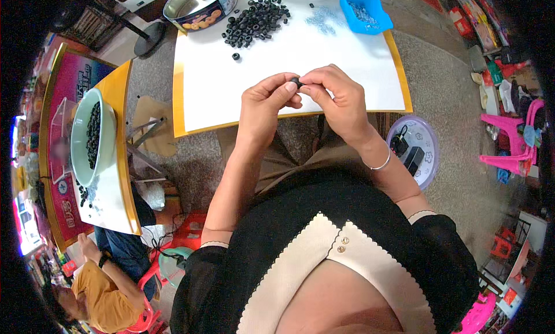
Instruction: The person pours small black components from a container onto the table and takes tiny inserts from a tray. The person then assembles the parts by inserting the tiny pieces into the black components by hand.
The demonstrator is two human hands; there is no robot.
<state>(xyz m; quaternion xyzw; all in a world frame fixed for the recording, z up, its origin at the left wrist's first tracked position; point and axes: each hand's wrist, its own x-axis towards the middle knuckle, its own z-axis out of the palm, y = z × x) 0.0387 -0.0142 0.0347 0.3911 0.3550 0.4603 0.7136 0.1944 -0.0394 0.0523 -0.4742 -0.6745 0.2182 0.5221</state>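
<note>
Both hands up over the near edge of the tabletop, which has a white sheet on top and a yellow rim. Left hand and right hand close together, fingertips meeting in the middle. One small black ring right between them, with the fingers of both hands pinching it from each side. Ring held up in the air, not lying on the tabletop. Thin silver bracelet on the right wrist. Far back on the tabletop, a pile of black rings just like the held one, and one lone black ring lying a little nearer, apart from the pile. Round metal tin at the far left corner, just beside the pile. Blue tray at the far right corner with tiny clear bits inside, and more tiny clear bits spread on the white sheet next to it. Off to the left, a second tabletop with a pale green bowl full of dark rings. Another person in an orange shirt sitting low down at the left. On the floor to the right, a round purple basin with small black things in it, and pink plastic chairs farther off.
</note>
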